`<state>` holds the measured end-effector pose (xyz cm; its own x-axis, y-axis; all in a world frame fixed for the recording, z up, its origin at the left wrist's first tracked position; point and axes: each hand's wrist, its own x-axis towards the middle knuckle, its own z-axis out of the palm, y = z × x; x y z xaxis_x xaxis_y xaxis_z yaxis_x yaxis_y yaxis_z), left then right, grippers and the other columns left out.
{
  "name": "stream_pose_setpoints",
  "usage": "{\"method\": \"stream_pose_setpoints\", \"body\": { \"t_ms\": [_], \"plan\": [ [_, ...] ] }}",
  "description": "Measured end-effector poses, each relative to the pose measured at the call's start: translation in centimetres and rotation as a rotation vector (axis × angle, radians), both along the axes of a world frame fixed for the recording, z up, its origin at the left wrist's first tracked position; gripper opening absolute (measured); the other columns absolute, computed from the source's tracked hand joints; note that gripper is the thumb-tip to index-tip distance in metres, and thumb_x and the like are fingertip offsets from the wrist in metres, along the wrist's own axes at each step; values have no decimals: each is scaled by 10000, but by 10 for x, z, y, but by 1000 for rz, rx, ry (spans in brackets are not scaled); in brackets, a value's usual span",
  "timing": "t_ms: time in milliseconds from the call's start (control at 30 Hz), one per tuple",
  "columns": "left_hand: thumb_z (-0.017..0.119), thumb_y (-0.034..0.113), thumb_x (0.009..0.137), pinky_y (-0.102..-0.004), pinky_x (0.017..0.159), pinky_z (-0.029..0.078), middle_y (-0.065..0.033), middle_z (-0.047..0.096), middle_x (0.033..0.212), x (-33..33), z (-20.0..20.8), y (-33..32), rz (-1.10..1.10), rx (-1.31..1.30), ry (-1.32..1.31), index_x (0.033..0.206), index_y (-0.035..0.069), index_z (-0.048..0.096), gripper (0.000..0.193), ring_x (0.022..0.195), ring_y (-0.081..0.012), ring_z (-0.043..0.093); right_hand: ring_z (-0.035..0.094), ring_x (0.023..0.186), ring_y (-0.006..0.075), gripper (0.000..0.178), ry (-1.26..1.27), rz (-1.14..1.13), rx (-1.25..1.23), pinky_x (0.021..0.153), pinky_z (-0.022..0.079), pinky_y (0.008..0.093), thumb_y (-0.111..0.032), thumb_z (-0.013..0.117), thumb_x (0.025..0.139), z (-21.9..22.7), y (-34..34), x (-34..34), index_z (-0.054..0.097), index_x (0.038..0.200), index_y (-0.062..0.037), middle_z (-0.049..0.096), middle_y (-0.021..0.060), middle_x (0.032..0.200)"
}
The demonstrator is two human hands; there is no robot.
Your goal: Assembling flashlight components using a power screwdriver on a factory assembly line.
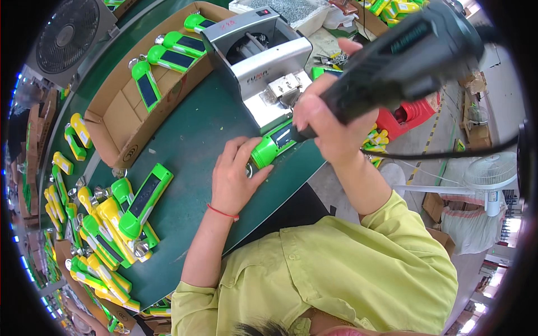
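Head view: green table (193,151), white fan (492,172) beyond; left hand (234,175) gripping flashlight (265,152), right hand (338,122) gripping power tool (392,64)

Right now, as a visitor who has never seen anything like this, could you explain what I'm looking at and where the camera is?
There is no robot here: a person is working with two bare hands. The single picture comes from a wide fisheye camera on their head, looking down, so straight edges bend near the rim.

The left hand holds a green lamp-like piece at the table's near edge. The right hand grips a black power tool, its tip close to that piece; I can't tell whether they touch.

On the green table, a pile of green and yellow pieces lies to the left. Beyond are a shallow cardboard box with several green ones and a grey machine.
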<state>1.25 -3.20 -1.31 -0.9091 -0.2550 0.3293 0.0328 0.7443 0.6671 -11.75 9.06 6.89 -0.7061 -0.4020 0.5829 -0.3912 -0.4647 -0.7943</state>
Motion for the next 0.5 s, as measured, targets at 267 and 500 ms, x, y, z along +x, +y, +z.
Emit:
{"method": "stream_pose_setpoints", "body": {
  "t_ms": [267,500],
  "plan": [
    [767,144,645,-370,720,483,-96,543,1054,0,-4,0,5,39,-1,1115,120,554,517,851,-290,575,530,580,95,458,26,-1,-126,519,426,216,92,632,753,-25,-9,25,400,1148,96,568,62,695],
    [766,171,649,-379,767,467,-85,547,1067,4,-4,-1,-23,0,-11,1140,132,550,538,896,-296,568,551,594,131,659,438,-33,379,595,473,238,45,576,794,-25,9,28,134,1282,10,561,97,729]
  ]
}}
